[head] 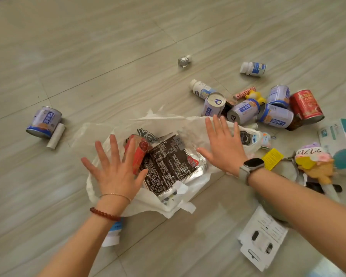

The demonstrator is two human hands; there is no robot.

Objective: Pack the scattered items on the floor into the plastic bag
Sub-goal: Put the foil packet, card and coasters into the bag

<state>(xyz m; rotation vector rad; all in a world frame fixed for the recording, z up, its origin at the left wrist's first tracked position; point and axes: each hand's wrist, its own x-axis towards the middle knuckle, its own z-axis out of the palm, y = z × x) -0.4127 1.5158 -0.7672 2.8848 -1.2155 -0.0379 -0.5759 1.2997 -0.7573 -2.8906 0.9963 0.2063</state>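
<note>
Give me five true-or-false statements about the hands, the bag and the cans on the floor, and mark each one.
1. Both hands are spread open over the plastic bag. True: the left hand and the right hand have straight fingers and grip nothing.
2. The dark printed packet lies on the bare floor away from the bag. False: it lies at the bag, between the hands.
3. The red can stands alone at the far left. False: it lies in the cluster at the right; the lone can at the left is blue.
4. A watch is on the right wrist. True.
5. Every can is already packed. False: several lie outside.
</note>
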